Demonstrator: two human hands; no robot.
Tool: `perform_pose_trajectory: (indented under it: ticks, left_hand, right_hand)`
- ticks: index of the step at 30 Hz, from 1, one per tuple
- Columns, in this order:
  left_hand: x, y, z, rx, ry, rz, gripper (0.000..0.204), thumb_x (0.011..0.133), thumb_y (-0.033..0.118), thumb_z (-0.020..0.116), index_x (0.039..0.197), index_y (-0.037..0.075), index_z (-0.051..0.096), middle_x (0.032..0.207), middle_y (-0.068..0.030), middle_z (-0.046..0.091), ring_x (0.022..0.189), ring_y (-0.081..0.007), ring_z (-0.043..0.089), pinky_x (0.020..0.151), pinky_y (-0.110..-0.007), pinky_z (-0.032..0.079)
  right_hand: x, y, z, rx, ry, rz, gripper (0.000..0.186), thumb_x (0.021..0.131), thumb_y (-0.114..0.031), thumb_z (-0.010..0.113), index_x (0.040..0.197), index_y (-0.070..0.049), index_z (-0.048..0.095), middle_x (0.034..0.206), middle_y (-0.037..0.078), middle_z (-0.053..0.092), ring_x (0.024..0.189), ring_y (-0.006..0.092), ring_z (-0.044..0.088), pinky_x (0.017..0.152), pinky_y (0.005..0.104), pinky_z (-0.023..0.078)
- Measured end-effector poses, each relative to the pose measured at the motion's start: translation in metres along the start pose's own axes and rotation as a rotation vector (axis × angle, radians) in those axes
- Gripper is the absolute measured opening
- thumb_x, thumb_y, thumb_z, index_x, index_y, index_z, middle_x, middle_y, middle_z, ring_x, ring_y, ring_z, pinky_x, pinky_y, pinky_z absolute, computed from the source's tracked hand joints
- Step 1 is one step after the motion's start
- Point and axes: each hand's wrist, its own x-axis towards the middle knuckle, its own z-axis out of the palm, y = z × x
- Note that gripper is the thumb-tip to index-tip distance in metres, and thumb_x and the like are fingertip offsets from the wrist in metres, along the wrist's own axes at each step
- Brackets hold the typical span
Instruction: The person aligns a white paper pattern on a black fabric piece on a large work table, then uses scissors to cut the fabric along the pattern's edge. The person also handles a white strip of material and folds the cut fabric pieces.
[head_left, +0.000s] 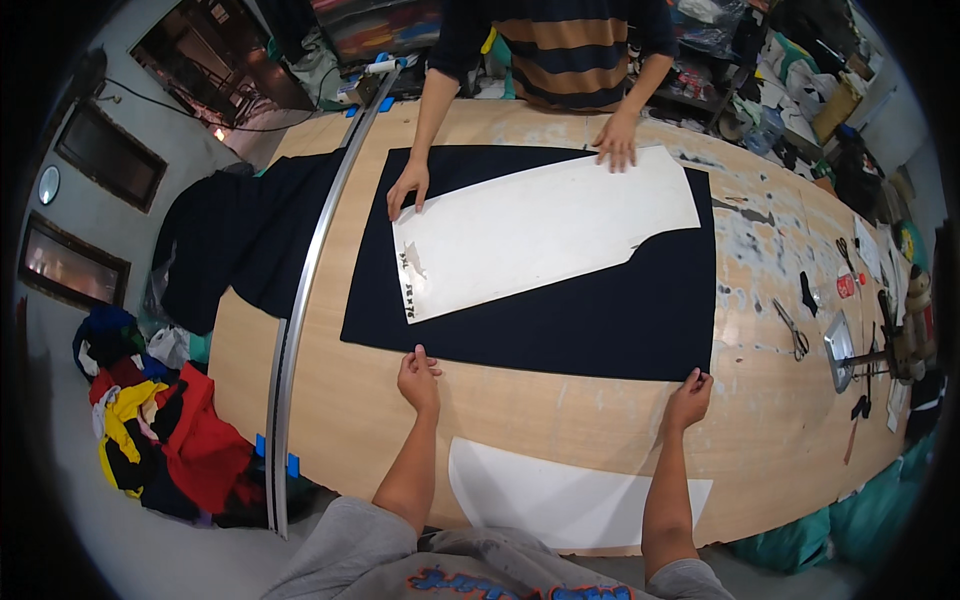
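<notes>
A dark navy fabric piece (490,325), perhaps several layers, lies flat on the wooden table. On it rests a large white pattern piece (540,230) with a curved notch and handwritten marks. My left hand (418,380) is at the fabric's near edge, one digit reaching the edge and the other fingers loosely bent and apart. At the near right corner, my right hand (688,400) has its fingertips pinched on the fabric. Across the table, a co-worker's hand (409,188) touches the pattern's left end. The co-worker's other hand (617,140) presses its far edge.
A metal rail (318,255) crosses the table on the left, with dark cloth (240,230) beyond it. Another white sheet (560,495) lies in front of me. Scissors (791,329) and other tools are at right. Colourful garments (200,430) are heaped at lower left.
</notes>
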Motion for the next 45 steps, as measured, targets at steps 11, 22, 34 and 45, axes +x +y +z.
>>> perform_pose_trajectory:
  ticks: [11, 22, 34, 45]
  left_hand:
    - [-0.002, 0.003, 0.012, 0.162, 0.173, 0.113, 0.036, 0.104, 0.034, 0.069, 0.104, -0.002, 0.071, 0.069, -0.0066, 0.072, 0.057, -0.0126, 0.067, 0.055, -0.025, 0.052]
    - [-0.001, -0.003, 0.013, 0.438, 0.247, 0.159, 0.037, 0.103, 0.038, 0.067, 0.098, 0.002, 0.071, 0.063, -0.0057, 0.069, 0.059, -0.0234, 0.069, 0.062, -0.038, 0.053]
    - [0.001, -0.002, 0.013, 0.500, 0.281, 0.229, 0.032, 0.101, 0.036, 0.067, 0.099, 0.004, 0.070, 0.067, -0.0065, 0.069, 0.063, -0.0281, 0.069, 0.062, -0.042, 0.053]
    - [-0.002, 0.002, 0.013, 0.548, 0.294, 0.235, 0.031, 0.102, 0.036, 0.066, 0.096, 0.005, 0.068, 0.066, -0.0057, 0.068, 0.062, -0.0286, 0.069, 0.062, -0.044, 0.053]
  right_hand:
    - [-0.002, -0.004, 0.008, -0.081, 0.047, -0.053, 0.028, 0.107, -0.036, 0.058, 0.103, -0.008, 0.061, 0.079, 0.007, 0.066, 0.073, 0.0266, 0.065, 0.070, 0.0424, 0.050]
    - [-0.005, -0.011, 0.004, -0.154, 0.034, -0.069, 0.027, 0.108, -0.032, 0.054, 0.104, -0.006, 0.060, 0.074, 0.008, 0.059, 0.070, 0.0283, 0.062, 0.068, 0.0444, 0.048]
    - [-0.005, -0.011, 0.006, -0.143, 0.039, -0.065, 0.026, 0.108, -0.033, 0.056, 0.101, -0.009, 0.057, 0.073, 0.007, 0.058, 0.067, 0.0293, 0.059, 0.067, 0.0442, 0.048]
    - [-0.008, -0.023, 0.000, -0.129, 0.030, -0.062, 0.023, 0.107, -0.030, 0.055, 0.106, -0.006, 0.058, 0.077, 0.008, 0.061, 0.072, 0.0297, 0.063, 0.070, 0.0438, 0.049]
